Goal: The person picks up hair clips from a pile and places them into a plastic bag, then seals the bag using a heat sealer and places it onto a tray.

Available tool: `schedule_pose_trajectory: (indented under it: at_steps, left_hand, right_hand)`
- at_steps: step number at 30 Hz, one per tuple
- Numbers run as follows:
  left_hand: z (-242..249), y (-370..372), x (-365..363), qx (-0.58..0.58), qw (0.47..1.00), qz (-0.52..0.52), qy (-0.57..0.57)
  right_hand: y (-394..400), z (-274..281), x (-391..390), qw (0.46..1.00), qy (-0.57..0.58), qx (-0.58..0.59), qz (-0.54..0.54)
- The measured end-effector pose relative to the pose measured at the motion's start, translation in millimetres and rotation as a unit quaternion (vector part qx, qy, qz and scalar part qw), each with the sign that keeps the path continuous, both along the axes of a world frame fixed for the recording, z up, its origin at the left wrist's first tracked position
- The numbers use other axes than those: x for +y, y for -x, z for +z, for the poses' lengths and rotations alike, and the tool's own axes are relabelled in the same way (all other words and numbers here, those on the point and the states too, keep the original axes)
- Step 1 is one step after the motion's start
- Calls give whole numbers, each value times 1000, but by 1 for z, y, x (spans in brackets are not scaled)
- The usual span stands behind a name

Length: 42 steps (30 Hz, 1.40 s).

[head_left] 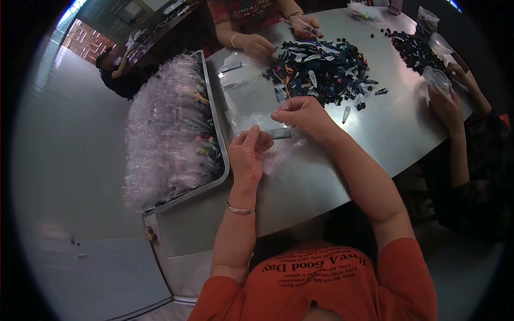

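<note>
My left hand [250, 154], with a bracelet at the wrist, is closed in a pinch. Thin clear plastic, apparently a small bag [277, 156] with a pinkish sheen, shows at its fingers. Just above and to the right, my right hand [304, 115] has thumb and fingertips pressed together; what they hold, if anything, is too small to tell. A dark flat bar [279, 133] lies between the hands, on clear plastic bags [243, 101]. Beyond my right hand is a big heap of hair clips [321, 67], mostly dark and silver, with one silver snap clip [346, 114] apart from it.
On the left, a grey tray [222, 144] is piled with filled clear bags [168, 128]. Across the metal table [321, 184], a person's hands [254, 45] work by the heap. At right, another person's hands [447, 104] hold a clear bag near a second dark pile [415, 51].
</note>
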State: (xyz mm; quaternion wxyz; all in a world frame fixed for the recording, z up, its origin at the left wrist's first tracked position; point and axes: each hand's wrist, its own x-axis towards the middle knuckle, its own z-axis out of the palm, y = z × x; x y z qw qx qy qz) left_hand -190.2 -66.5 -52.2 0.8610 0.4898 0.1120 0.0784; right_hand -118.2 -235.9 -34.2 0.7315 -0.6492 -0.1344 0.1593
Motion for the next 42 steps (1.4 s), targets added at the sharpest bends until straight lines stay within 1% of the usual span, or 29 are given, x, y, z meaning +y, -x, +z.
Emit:
schedule_pose_trajectory:
  at_steps: [6, 8, 10, 12, 14, 15, 16, 17, 18, 19, 20, 21, 22, 23, 25, 26, 28, 29, 31, 32, 33, 34, 35, 36, 37, 39, 40, 42]
  left_hand:
    - [-2, -1, -2, -8, 1000, -13, 8]
    - [-4, -2, -2, -16, 1000, -16, 11]
    - [-5, -2, -1, -4, 1000, -24, -2]
    - [-4, -1, -3, -13, 1000, -20, 11]
    - [-2, -1, -4, -25, 999, -15, 25]
    - [-1, -1, -3, -11, 997, -39, 61]
    - [2, 0, -4, 3, 993, -64, 98]
    - [6, 1, -4, 0, 993, -62, 100]
    - [9, 3, -4, 27, 983, -132, 127]
    - [13, 5, -5, 54, 966, -201, 153]
    - [15, 6, -7, 53, 966, -198, 156]
    - [16, 6, -11, 7, 968, -189, 165]
    - [16, 6, -12, -38, 967, -181, 173]
    - [15, 5, -9, -37, 968, -177, 176]
    - [13, 0, 4, -28, 967, -150, 205]
    - [10, -1, 9, -29, 967, -145, 208]
    - [6, -1, 17, -11, 986, -102, 128]
    - [7, -1, 18, -13, 987, -99, 128]
    - [11, 0, 14, -1, 988, -66, 142]
    - [11, 1, 13, -2, 987, -64, 144]
    - [11, 2, 11, -6, 991, -55, 120]
    - [11, 2, 8, -9, 994, -46, 97]
    - [12, 3, 7, -10, 994, -44, 99]
    - [12, 4, 5, -14, 995, -48, 87]
    - [12, 4, 4, -18, 996, -52, 75]
    - [13, 5, 3, -20, 996, -54, 64]
    - [13, 5, 2, -21, 997, -55, 51]
    - [15, 5, -1, -18, 997, -49, 50]
  right_hand:
    - [-1, -2, 2, 1000, -23, -15, -10]
    - [-2, -4, 2, 998, -36, -40, -10]
    - [-1, -3, 2, 998, -50, -35, -4]
    - [1, -3, 3, 998, -63, -31, 2]
    - [2, -5, 8, 987, -105, -92, -83]
    - [3, -6, 10, 987, -104, -95, -80]
    - [4, -5, 11, 963, -85, -196, -161]
    - [5, -3, 12, 923, -65, -294, -239]
    - [4, -1, 10, 874, -5, -409, -264]
    - [5, 2, 10, 874, -4, -410, -261]
    - [7, 3, 10, 832, 41, -497, -243]
    - [9, 2, 12, 780, 86, -578, -221]
    - [13, 0, 17, 774, 101, -593, -196]
    - [17, -1, 19, 776, 102, -593, -191]
    - [24, 1, 20, 763, 150, -617, -123]
    - [26, 4, 20, 763, 149, -618, -117]
    - [28, 8, 19, 799, 109, -583, -100]
    - [28, 8, 19, 799, 108, -584, -97]
    - [28, 7, 17, 864, 41, -490, -104]
    - [28, 8, 15, 879, 36, -461, -115]
    - [26, 7, 16, 879, 37, -462, -113]
    - [22, 4, 18, 911, 18, -388, -140]
    - [19, -1, 20, 936, -1, -311, -167]
    - [17, -5, 20, 953, -6, -256, -164]
    - [17, -5, 20, 953, -5, -256, -163]
    - [17, -3, 20, 973, -29, -180, -143]
    - [17, -2, 20, 973, -26, -182, -142]
    - [17, 0, 18, 986, -108, -114, -58]
